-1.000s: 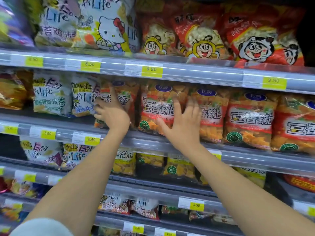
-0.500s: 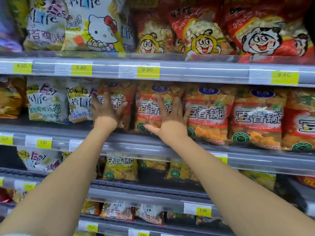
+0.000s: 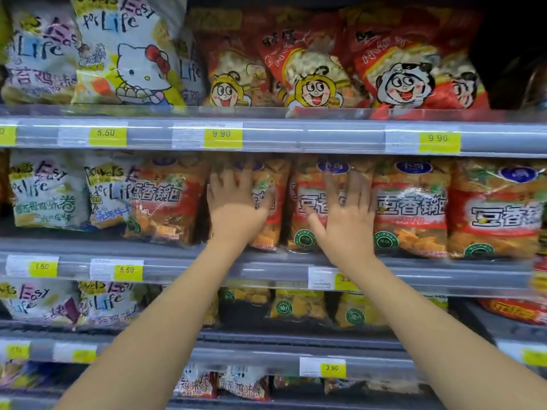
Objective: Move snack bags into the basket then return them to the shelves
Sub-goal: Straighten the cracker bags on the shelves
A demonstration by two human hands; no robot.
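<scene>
A row of orange-and-red snack bags stands on the middle shelf (image 3: 177, 261). My left hand (image 3: 233, 202) lies flat with straight fingers on the second bag of the row (image 3: 268, 199). My right hand (image 3: 346, 214) presses flat, fingers spread, on the third bag (image 3: 307, 208). The first bag (image 3: 165, 202) stands free to the left of my left hand, leaning over a white bag. Neither hand grips anything. No basket is in view.
More orange bags (image 3: 411, 208) fill the shelf to the right. White "Easy Life" bags (image 3: 44, 193) stand at the left. Large red bags (image 3: 310, 69) and a cat-print bag (image 3: 127, 54) fill the shelf above. Lower shelves hold smaller bags behind price rails.
Both hands have shifted right along the row, each about one bag over, and lie flatter on the bags. The view has moved closer to the shelf.
</scene>
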